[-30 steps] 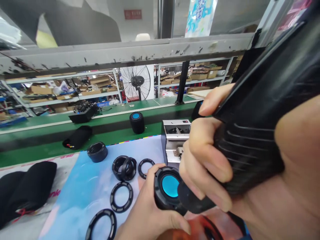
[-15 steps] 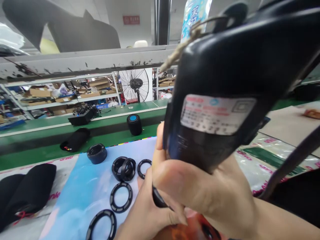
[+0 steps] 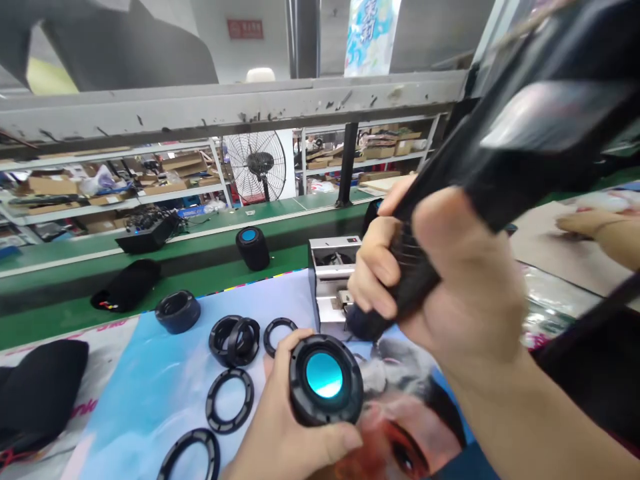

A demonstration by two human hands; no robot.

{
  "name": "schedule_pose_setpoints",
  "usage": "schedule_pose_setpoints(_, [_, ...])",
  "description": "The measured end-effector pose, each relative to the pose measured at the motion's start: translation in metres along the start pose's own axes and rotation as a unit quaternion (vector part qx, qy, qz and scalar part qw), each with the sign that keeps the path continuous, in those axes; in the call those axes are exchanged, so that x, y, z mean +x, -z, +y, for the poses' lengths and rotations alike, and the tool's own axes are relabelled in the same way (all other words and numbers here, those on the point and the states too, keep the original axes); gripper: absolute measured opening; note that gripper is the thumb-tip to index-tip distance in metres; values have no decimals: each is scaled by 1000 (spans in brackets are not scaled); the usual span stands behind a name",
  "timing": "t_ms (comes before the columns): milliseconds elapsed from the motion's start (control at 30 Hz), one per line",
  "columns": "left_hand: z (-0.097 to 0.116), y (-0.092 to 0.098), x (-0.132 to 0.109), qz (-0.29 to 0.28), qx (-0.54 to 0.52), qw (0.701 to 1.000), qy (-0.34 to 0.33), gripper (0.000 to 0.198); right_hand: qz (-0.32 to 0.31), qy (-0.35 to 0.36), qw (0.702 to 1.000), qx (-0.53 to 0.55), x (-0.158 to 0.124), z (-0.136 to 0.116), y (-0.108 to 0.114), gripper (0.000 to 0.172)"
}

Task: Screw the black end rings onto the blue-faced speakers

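The left hand (image 3: 277,427) holds a round black speaker driver (image 3: 324,375) up over the near part of the worktop, fingers curled behind its rim and thumb pressed along the lower edge. The right hand (image 3: 450,287) is closed tight round the ribbed handle of a black power tool (image 3: 525,153). The tool's long axis runs diagonally: its blunt nose points down-left, just beside the driver's upper rim without touching, and its body leaves the view at upper right. The driver's cyan centre faces up (no screws visible).

Left of the hand, black rings (image 3: 230,428) and a ring housing (image 3: 177,312) lie on a printed sheet (image 3: 150,380). A silver machine (image 3: 333,267) sits just beyond the tool's nose. Farther off, a finished speaker (image 3: 253,248) stands on a green conveyor (image 3: 200,263), and a co-worker's hand (image 3: 590,223) shows at right.
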State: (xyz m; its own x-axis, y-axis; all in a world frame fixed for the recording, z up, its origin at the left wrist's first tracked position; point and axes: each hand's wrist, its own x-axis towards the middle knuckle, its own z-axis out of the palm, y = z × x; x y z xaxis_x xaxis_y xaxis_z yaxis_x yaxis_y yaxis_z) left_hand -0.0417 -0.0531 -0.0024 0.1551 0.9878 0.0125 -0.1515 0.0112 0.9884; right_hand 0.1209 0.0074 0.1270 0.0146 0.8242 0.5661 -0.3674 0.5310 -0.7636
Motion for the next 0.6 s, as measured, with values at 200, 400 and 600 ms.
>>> schedule_pose_setpoints(200, [-3,0,-3,25,-15,998,47,112,116,1,992,-48,12,64,41,54])
schedule_pose_setpoints(400, [6,-5,-1,47,-27,996,77,105,127,-26,989,-68,13,85,51,52])
schedule_pose_setpoints(600, [6,-4,-1,46,-38,995,76,104,87,-84,992,-34,7,75,53,52])
